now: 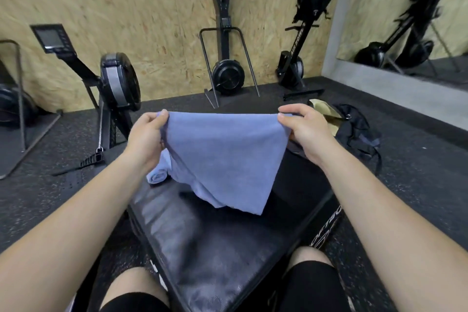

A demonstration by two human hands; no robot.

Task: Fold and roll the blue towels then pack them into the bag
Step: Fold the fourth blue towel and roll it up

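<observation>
Towel (222, 157), blue, held spread in air above box (202, 248). Top edge stretched between both hands; lower part hangs to a point near box top. Contact w/ box: cannot tell.

L hand (145, 137): thumb + fingers pinch top-L corner. R hand (307, 132): thumb + fingers pinch top-R corner. Both forearms bare, extended fwd.

Roll (158, 175): 2nd blue towel, rolled, lies on box top at L side, partly hidden behind L hand and the hanging towel.

Box: black, padded, glossy top, white lettering on R side face; sits between the person's knees.

Bag (354, 121): black, gold lining showing, straps loose, on floor (417, 172) just beyond R hand, near box's far-R corner; partly covered by R hand.

Floor: dark speckled rubber. Rowers (119, 81): several, black, along chipboard wall (152, 7) at rear; two stand upright. Mirror (405, 7) at far R reflects one rower.
</observation>
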